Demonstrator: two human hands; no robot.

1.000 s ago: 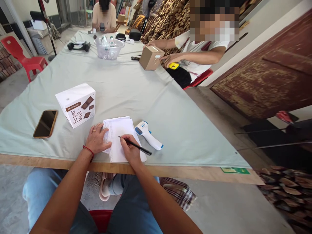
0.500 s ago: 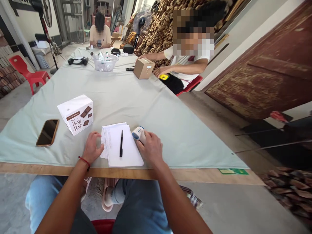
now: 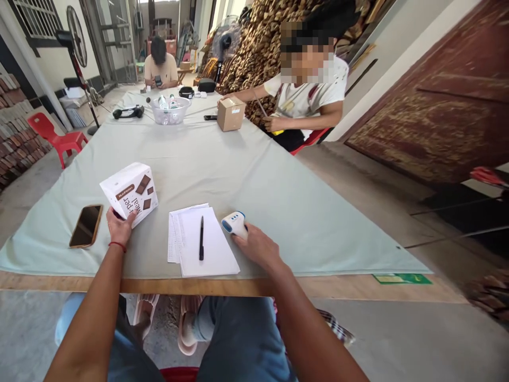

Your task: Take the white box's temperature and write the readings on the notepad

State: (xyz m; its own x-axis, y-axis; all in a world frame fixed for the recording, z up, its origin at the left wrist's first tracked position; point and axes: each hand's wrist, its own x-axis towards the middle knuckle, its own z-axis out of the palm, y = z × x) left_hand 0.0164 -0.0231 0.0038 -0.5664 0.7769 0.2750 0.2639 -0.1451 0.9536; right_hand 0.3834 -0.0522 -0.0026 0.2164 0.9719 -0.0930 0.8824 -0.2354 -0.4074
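My left hand (image 3: pixel 120 227) is closed round the near lower edge of a white box (image 3: pixel 126 185) printed with brown chocolate pieces. Whether the box is off the cloth I cannot tell. In my right hand (image 3: pixel 260 245) is a white and blue infrared thermometer (image 3: pixel 235 223), gripped by its handle, its head pointing left and away from me. Between the hands lie white paper sheets (image 3: pixel 212 249), the lower ones with handwriting. A black pen (image 3: pixel 201 239) rests on the top sheet. Left of my left hand, a phone (image 3: pixel 86 226) in a brown case lies face up.
A pale green cloth (image 3: pixel 191 159) covers the table. Farther back stand a clear basin (image 3: pixel 169 112) with bottles and a cardboard box (image 3: pixel 231 114) beside a seated person (image 3: pixel 318 101). Another person (image 3: pixel 160 69) sits at the far end. A red chair (image 3: pixel 59 138) is at left.
My left hand has moved left from beside the papers and taken hold of the white box. My right hand has shifted slightly right with the thermometer. The view has tilted a little.
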